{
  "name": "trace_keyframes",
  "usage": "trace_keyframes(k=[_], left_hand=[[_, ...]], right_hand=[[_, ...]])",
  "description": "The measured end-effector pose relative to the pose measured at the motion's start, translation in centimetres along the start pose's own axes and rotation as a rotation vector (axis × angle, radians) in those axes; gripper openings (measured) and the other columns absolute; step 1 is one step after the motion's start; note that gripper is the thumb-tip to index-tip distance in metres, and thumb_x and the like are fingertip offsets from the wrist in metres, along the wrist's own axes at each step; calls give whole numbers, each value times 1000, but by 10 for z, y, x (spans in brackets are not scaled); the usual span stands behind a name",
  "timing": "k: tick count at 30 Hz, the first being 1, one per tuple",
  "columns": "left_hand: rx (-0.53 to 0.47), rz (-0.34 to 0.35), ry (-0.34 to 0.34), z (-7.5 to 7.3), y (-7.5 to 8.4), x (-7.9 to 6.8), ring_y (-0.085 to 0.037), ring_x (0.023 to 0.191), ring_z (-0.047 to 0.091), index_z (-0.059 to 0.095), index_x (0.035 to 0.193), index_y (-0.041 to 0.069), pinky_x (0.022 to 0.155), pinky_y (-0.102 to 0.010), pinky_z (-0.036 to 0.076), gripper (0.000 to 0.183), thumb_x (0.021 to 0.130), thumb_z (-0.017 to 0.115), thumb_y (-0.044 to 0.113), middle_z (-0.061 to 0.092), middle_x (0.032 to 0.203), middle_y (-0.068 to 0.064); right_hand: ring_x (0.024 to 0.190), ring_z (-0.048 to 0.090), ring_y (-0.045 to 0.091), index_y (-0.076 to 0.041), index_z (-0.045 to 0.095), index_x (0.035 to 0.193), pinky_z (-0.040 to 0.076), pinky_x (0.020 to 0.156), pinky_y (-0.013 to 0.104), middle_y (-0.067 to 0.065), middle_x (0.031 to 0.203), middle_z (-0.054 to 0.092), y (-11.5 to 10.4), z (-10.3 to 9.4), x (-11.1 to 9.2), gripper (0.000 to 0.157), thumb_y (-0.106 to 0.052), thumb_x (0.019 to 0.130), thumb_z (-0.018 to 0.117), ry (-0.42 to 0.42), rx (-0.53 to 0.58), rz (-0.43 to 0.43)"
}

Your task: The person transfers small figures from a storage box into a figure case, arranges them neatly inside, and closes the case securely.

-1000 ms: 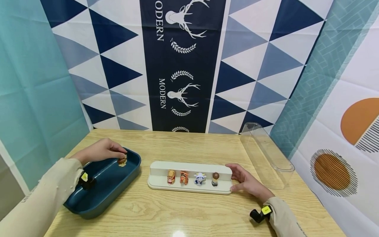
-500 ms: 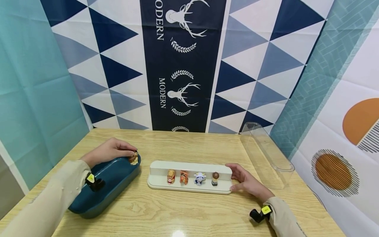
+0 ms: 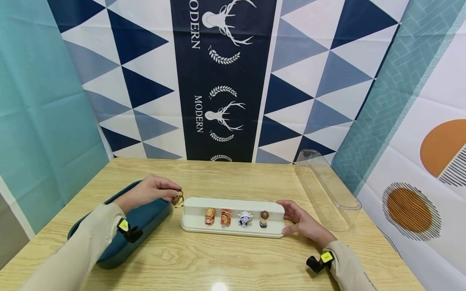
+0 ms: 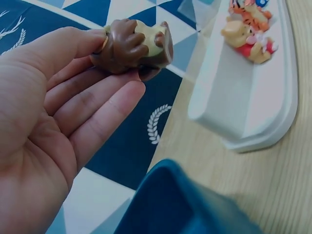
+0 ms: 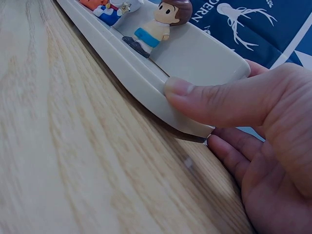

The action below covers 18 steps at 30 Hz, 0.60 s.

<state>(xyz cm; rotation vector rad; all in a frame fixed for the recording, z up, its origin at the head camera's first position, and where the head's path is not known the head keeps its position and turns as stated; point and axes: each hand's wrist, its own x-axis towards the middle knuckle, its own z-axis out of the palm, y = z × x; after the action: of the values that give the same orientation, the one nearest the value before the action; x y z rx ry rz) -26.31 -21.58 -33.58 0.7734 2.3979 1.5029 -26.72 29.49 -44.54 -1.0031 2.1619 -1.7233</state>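
Note:
My left hand [image 3: 150, 194] pinches a small brown and cream figurine [image 4: 130, 45] between thumb and fingertips. It holds the figurine in the air, just off the left end of a white stepped display stand [image 3: 192, 223]. Along that stand's lower step are a yellow bear figurine [image 3: 209, 217], an orange tiger figurine [image 3: 225, 218], a white-hooded figurine [image 3: 245, 218] and a brown-haired boy figurine [image 5: 158, 27]. At the stand's right end, my right hand [image 3: 305, 223] grips it. The right thumb lies on the front edge; the other fingers reach behind and below the corner.
A deep dark-blue bin [image 3: 154, 224] stands on the left under my left forearm, its inside partly hidden. At the back right lies a clear plastic cover [image 3: 324, 190]. The wooden table [image 3: 218, 262] ends at patterned cloth walls [image 3: 225, 81].
My left hand has carried the figurine rightward, from over the bin past its rim to beside the stand. The right hand and the stand have stayed in place.

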Motion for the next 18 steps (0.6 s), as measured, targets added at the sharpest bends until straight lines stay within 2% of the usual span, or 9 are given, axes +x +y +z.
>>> trace_keyframes(k=[7,12,18], left_hand=[[15,28,-44,16,-5,7,-16,91,70,63,120,-15,83,-37,57,30,99,61,5,71,108,-19],[72,46,-48,30,-12,10,-15,91,69,65,119,-12,83,-30,56,27,99,60,5,71,106,-16],[123,88,-37,44,-20,11,-17,92,70,65,122,-10,82,-29,56,27,99,59,2,72,107,-16]], right_hand=[[115,57,7,12,26,145,45,96,20,-13,136,52,0,-1,0,84,8,78,76,-3,-1,-14],[115,57,7,12,27,145,45,96,20,-13,136,52,0,0,-1,83,9,78,76,-3,3,-18],[116,57,7,12,27,146,46,96,21,-12,136,52,0,0,-1,84,8,78,76,-5,6,-16]])
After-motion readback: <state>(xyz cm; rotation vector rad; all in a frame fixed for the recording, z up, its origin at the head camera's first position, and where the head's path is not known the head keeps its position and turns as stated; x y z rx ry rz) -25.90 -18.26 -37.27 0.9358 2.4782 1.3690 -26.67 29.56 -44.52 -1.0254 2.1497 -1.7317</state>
